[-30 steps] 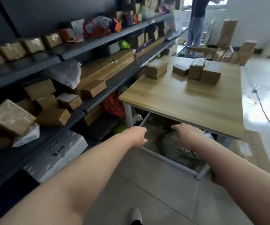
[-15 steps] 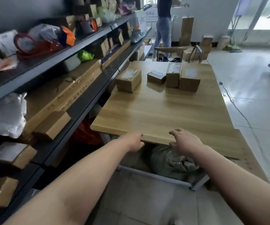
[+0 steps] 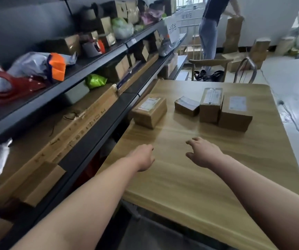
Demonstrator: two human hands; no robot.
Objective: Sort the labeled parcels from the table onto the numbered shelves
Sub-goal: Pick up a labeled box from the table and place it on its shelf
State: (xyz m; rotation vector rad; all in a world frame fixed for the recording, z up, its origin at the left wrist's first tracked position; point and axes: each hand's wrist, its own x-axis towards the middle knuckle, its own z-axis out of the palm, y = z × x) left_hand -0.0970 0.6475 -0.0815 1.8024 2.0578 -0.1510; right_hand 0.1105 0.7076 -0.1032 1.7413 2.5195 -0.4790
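Starting at the left, the shelves [image 3: 94,73] run off the edge, so their near end is cut off. Blurry bags and boxes sit on them. A little tag [image 3: 132,41] on one shelf edge is too fuzzy to read. A long carton [image 3: 76,127] lies on the middle shelf with small marks along its side, and only "X-4" can be read. A white sign [image 3: 172,28] at the far end has Chinese writing, too blurred to be sure of.

The left hand [image 3: 143,157] hangs over the table [image 3: 190,186], near its left edge. Its fingers bend down out of sight, and nothing shows in it. The right hand [image 3: 205,153] is beside it with a gap between. Its fingers are spread, a little bent, and hold nothing.

Four parcels sit farther back on the table, well apart from both hands. The first box [image 3: 149,112] stands alone by the shelves. Then come the small box [image 3: 186,105], the tall box [image 3: 210,107] and the big box [image 3: 235,112], close together. Each has a pale label with words too tiny to read.

At the back a person [image 3: 210,29] is cut off at the top.
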